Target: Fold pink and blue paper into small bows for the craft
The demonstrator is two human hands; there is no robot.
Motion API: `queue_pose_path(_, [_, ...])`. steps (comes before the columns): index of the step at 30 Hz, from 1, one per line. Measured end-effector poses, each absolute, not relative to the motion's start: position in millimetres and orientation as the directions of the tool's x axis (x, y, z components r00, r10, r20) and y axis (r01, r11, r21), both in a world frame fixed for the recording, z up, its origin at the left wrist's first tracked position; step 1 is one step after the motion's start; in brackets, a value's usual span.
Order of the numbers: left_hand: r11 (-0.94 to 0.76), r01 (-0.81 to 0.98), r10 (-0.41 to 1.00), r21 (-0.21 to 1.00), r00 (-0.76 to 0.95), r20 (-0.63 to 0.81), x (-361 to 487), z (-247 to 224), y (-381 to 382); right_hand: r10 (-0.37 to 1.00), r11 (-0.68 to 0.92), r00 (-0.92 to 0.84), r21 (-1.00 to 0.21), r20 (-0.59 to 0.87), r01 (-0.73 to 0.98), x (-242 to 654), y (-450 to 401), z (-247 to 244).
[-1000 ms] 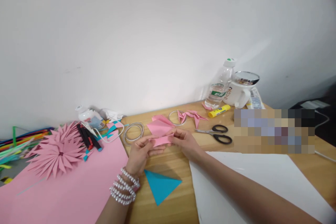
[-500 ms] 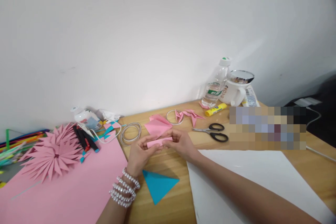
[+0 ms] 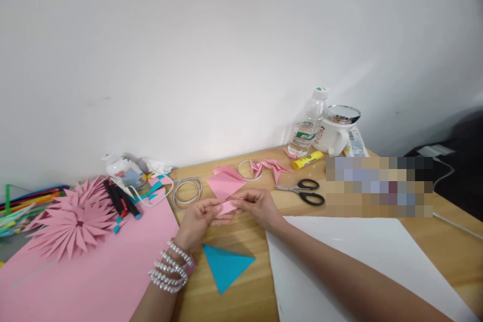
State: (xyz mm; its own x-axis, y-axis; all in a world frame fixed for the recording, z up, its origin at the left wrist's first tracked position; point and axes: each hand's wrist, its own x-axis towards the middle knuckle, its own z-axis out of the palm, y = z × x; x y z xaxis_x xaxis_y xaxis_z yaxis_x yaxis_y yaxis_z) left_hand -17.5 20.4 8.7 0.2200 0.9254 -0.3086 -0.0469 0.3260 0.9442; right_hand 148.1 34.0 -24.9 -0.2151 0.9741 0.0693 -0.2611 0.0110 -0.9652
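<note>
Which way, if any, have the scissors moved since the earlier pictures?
No: the scissors keep the same place relative to the bottle; both shifted together because the camera view moved.

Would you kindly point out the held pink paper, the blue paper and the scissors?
Held pink paper (image 3: 227, 208): head view, on its exposed middle.
Blue paper (image 3: 226, 267): head view, on the middle of its upward face.
Scissors (image 3: 298, 190): head view, close to the pivot.

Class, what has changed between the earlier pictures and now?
Since the first picture, the thumbs of the left grip and right grip have drawn closer on the pink paper, so less shows; neither let go. The blue paper and scissors stayed put.
</note>
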Motion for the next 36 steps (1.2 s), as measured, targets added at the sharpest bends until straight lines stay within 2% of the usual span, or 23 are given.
queue_pose_path(4, [0.322,-0.011,0.93,0.947,0.192,-0.314,-14,7,20,0.957,0.075,-0.265,-0.982,0.12,-0.172,147,32,-26])
queue_pose_path(7, [0.301,0.011,0.939,0.953,0.169,-0.299,-10,10,19,0.965,0.096,-0.228,-0.985,0.127,-0.142,145,31,-24])
queue_pose_path(9, [0.265,0.023,0.958,0.964,0.105,-0.266,-10,12,20,0.975,0.123,-0.17,-0.986,0.141,-0.114,145,30,-23])
queue_pose_path(11, [0.182,0.04,0.983,0.983,-0.041,-0.18,-13,14,21,0.974,0.159,-0.151,-0.985,0.168,-0.073,147,29,-21])
queue_pose_path(13, [0.061,0.067,0.972,0.996,-0.232,-0.044,-18,14,24,0.939,0.208,-0.277,-0.978,0.204,-0.016,151,28,-18])
queue_pose_path(15, [-0.035,0.099,0.934,0.994,-0.351,0.068,-24,13,26,0.81,0.308,-0.535,-0.951,0.24,0.04,154,26,-15])
queue_pose_path(17, [-0.063,0.129,0.92,0.99,-0.378,0.108,-27,11,28,0.653,0.433,-0.709,-0.899,0.268,0.06,156,23,-13])
queue_pose_path(19, [-0.048,0.152,0.925,0.987,-0.366,0.101,-29,9,28,0.588,0.461,-0.765,-0.886,0.264,0.049,156,21,-13])
queue_pose_path(21, [-0.03,0.165,0.926,0.986,-0.366,0.089,-30,8,28,0.633,0.363,-0.736,-0.932,0.24,0.008,156,22,-13])
queue_pose_path(22, [-0.024,0.171,0.919,0.985,-0.385,0.089,-30,7,28,0.706,0.287,-0.671,-0.958,0.226,-0.021,155,23,-14])
queue_pose_path(24, [-0.014,0.195,0.897,0.981,-0.43,0.098,-30,6,28,0.898,0.143,-0.399,-0.981,0.183,-0.129,156,28,-16])
queue_pose_path(25, [0.003,0.213,0.897,0.977,-0.432,0.092,-30,6,28,0.971,0.096,-0.198,-0.975,0.137,-0.201,157,32,-17])
queue_pose_path(27, [0.062,0.247,0.947,0.967,-0.32,0.021,-27,7,26,0.983,0.14,0.154,-0.942,0.097,-0.304,160,39,-19])
queue_pose_path(29, [0.12,0.303,0.992,0.945,-0.066,-0.104,-23,9,23,0.941,0.181,0.327,-0.945,0.086,-0.273,162,45,-22])
queue_pose_path(30, [0.122,0.354,0.986,0.927,0.062,-0.154,-20,10,21,0.936,0.18,0.342,-0.948,0.083,-0.262,163,47,-24])
queue_pose_path(32, [0.035,0.449,0.957,0.893,0.242,-0.16,-15,13,17,0.949,0.164,0.305,-0.95,0.079,-0.265,163,49,-27])
queue_pose_path(34, [-0.067,0.471,0.92,0.879,0.369,-0.127,-12,15,15,0.974,0.122,0.217,-0.95,0.06,-0.286,161,48,-28])
queue_pose_path(36, [-0.12,0.466,0.917,0.877,0.389,-0.081,-11,17,14,0.991,0.075,0.13,-0.955,0.039,-0.287,159,47,-28])
